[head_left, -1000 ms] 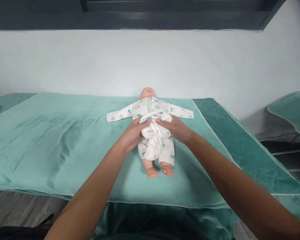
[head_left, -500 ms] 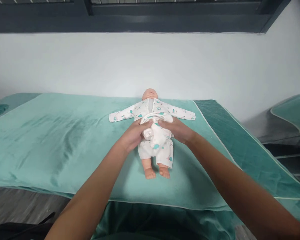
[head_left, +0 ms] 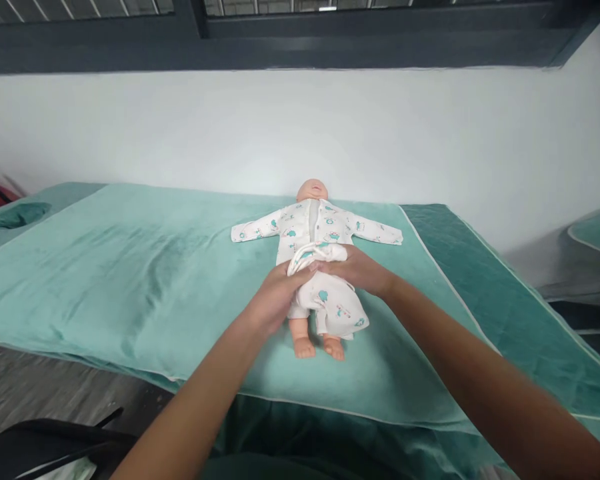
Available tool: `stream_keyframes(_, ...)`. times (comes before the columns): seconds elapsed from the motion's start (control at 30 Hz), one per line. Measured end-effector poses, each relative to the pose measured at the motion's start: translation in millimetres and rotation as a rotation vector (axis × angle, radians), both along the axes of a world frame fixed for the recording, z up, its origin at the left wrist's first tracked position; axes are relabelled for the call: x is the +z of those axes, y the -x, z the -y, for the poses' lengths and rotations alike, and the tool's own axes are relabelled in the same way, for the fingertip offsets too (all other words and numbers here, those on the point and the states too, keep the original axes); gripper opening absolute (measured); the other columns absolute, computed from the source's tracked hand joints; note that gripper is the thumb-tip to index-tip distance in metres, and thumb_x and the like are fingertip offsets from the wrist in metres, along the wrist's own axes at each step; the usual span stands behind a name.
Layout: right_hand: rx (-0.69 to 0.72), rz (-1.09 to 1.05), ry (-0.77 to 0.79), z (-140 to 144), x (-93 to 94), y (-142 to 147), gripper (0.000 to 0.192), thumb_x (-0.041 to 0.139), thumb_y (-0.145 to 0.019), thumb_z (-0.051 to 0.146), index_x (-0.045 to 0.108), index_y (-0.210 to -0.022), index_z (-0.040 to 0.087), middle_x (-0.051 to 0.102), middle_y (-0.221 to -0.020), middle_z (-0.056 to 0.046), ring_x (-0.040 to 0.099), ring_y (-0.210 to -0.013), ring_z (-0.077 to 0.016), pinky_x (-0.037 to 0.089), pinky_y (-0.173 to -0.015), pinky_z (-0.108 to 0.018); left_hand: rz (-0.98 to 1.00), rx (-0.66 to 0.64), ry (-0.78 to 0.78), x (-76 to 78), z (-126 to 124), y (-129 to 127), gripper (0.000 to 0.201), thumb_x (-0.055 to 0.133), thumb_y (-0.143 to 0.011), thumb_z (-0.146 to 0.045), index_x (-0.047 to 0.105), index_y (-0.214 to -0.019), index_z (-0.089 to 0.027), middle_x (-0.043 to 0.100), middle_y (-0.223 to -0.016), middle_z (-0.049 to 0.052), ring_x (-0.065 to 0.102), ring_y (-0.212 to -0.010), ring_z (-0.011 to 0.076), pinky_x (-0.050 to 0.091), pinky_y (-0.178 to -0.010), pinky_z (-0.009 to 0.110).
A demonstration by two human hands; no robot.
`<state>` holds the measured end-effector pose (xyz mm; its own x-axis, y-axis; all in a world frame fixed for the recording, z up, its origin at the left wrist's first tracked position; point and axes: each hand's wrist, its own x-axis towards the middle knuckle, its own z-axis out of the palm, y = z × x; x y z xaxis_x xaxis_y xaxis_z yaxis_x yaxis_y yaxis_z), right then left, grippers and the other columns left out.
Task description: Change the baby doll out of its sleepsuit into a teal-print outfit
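A wide teal blanket (head_left: pixel 120 280) covers the bed in front of me, running back to the pale wall (head_left: pixel 300 133) under a dark window frame (head_left: pixel 300 40). A darker quilted teal cover (head_left: pixel 480 287) shows along its right side, and a dark chair edge (head_left: pixel 55 443) sits low at my left. Nothing lies between me and the middle of the blanket.

There a baby doll (head_left: pixel 313 192) lies on its back, head toward the wall, bare feet toward me. It wears a white top with small teal prints (head_left: pixel 325 230), sleeves spread flat to both sides. White printed trousers (head_left: pixel 337 307) cover the legs, bunched at the waist and hanging loose on the right.

My left hand (head_left: pixel 277 300) is curled around the bunched waistband at the doll's left hip as I see it, fingers gripping cloth. My right hand (head_left: pixel 360 270) lies over the belly, fingers closed on the same rolled waistband from the other side.
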<state>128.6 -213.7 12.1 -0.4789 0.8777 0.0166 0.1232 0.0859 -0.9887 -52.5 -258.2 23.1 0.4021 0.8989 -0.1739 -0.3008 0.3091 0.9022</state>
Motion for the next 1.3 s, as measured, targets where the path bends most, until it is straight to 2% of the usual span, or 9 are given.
stream_keyframes(0.2, 0.175, 0.540, -0.224, 10.1, 8.1, 9.9, 0.014, 0.061, -0.079, 0.026, 0.069, -0.089, 0.020, 0.069, -0.090, 0.001, 0.061, -0.085, -0.0178, 0.043, -0.073, -0.026, 0.074, 0.335, 0.184, -10.0, 71.6, -11.9, 0.035, 0.065, -0.081, -0.043, 0.068, -0.097, -0.011, 0.068, -0.083, 0.008, 0.059, -0.069, 0.0142, 0.043, -0.058, 0.022)
stream_keyframes(0.3, 0.217, 0.712, -0.330, 16.9, 7.3, 14.2, 0.010, 0.060, -0.077, 0.022, 0.068, -0.083, 0.021, 0.069, -0.085, 0.002, 0.059, -0.079, -0.0159, 0.038, -0.069, -0.025, 0.130, 0.461, 0.255, -13.9, 95.2, -18.6, 0.037, 0.067, -0.079, -0.041, 0.068, -0.102, -0.012, 0.069, -0.090, 0.009, 0.062, -0.076, 0.0164, 0.045, -0.063, 0.024)
stream_keyframes(0.37, 0.238, 0.767, -0.389, 21.4, 5.6, 14.9, 0.009, 0.059, -0.079, 0.024, 0.068, -0.081, 0.022, 0.069, -0.084, 0.002, 0.059, -0.077, -0.0151, 0.036, -0.068, -0.025, 0.170, 0.533, 0.293, -17.9, 104.4, -22.0, 0.040, 0.071, -0.076, -0.041, 0.068, -0.105, -0.013, 0.070, -0.095, 0.010, 0.064, -0.082, 0.0195, 0.048, -0.070, 0.027)
stream_keyframes(0.47, 0.261, 0.827, -0.442, 26.9, 2.9, 14.3, 0.012, 0.057, -0.081, 0.027, 0.066, -0.076, 0.021, 0.068, -0.079, 0.003, 0.058, -0.073, -0.0135, 0.033, -0.064, -0.024, 0.165, 0.624, 0.316, -31.5, 111.6, -25.5, 0.040, 0.077, -0.068, -0.041, 0.069, -0.096, -0.012, 0.070, -0.086, 0.009, 0.065, -0.078, 0.0211, 0.049, -0.069, 0.029)
stream_keyframes(0.73, 0.340, 1.087, -0.632, 33.9, -1.9, 22.8, 0.020, 0.055, -0.081, 0.029, 0.064, -0.065, 0.019, 0.066, -0.073, -0.001, 0.055, -0.067, -0.0147, 0.019, -0.056, -0.029, 0.083, 0.792, 0.360, -85.9, 125.3, -19.0, 0.040, 0.084, -0.055, -0.039, 0.064, -0.079, -0.013, 0.063, -0.063, 0.001, 0.057, -0.056, 0.0127, 0.046, -0.059, 0.025)
stream_keyframes(0.83, 0.386, 1.125, -0.690, 34.8, -6.4, 26.4, 0.019, 0.054, -0.080, 0.026, 0.062, -0.065, 0.019, 0.064, -0.072, -0.001, 0.055, -0.068, -0.0152, 0.020, -0.059, -0.030, -0.011, 0.765, 0.316, -91.2, 123.8, -4.3, 0.037, 0.079, -0.061, -0.039, 0.064, -0.083, -0.014, 0.063, -0.070, 0.002, 0.055, -0.062, 0.0128, 0.043, -0.061, 0.023)
stream_keyframes(1.03, 0.344, 1.053, -0.717, 39.7, -15.8, 28.6, 0.016, 0.051, -0.084, 0.023, 0.060, -0.072, 0.019, 0.065, -0.078, 0.000, 0.057, -0.072, -0.0155, 0.022, -0.065, -0.031, -0.458, 0.439, 0.065, -79.8, 100.1, 24.8, 0.018, 0.057, -0.080, -0.033, 0.054, -0.073, -0.017, 0.051, -0.066, -0.003, 0.044, -0.065, 0.0116, 0.035, -0.060, 0.021)
stream_keyframes(1.17, 0.242, 0.904, -0.605, 41.0, -15.0, 25.5, 0.016, 0.049, -0.087, 0.021, 0.057, -0.074, 0.018, 0.065, -0.076, 0.001, 0.056, -0.073, -0.0142, 0.026, -0.067, -0.029, -0.447, 0.374, -0.023, -72.1, 84.4, 27.9, 0.012, 0.050, -0.083, -0.030, 0.051, -0.080, -0.019, 0.052, -0.073, -0.003, 0.046, -0.070, 0.0133, 0.038, -0.064, 0.022)
stream_keyframes(1.3, 0.220, 0.666, -0.366, 37.5, -8.1, 18.3, 0.015, 0.049, -0.088, 0.024, 0.058, -0.078, 0.018, 0.064, -0.078, 0.002, 0.055, -0.072, -0.0132, 0.031, -0.065, -0.025, -0.432, 0.378, -0.208, -76.1, 66.1, 30.9, 0.009, 0.050, -0.083, -0.028, 0.052, -0.085, -0.019, 0.052, -0.076, -0.003, 0.047, -0.072, 0.0132, 0.039, -0.067, 0.022)
